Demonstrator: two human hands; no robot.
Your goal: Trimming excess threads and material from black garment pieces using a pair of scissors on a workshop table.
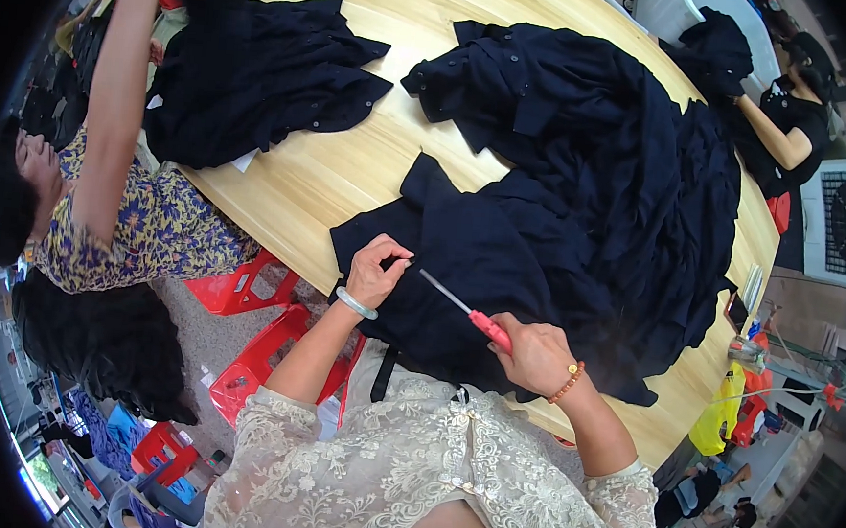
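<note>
My right hand (pixel 537 358) is closed round the red handle of a screwdriver-like tool (pixel 461 304), whose thin metal shaft points up and left. Just left of the shaft's tip, my left hand (pixel 376 272) is closed in a pinch, thumb and forefinger together. A tiny dark bit shows at its fingertips; I cannot tell what it is. Beneath both hands lies a dark navy garment (pixel 484 239), spread to the table's near edge. It runs into a larger heap of dark cloth (pixel 637 151) on the right, with small buttons visible on its far part.
Another dark buttoned garment (pixel 279 82) lies at the far left of the wooden table (pixel 300 197). A person in a flowered top (pixel 151 225) sits left, arm raised. Another person (pixel 795 133) handles dark cloth by a white tub (pixel 671 12). Red stools (pixel 259 360) stand at left.
</note>
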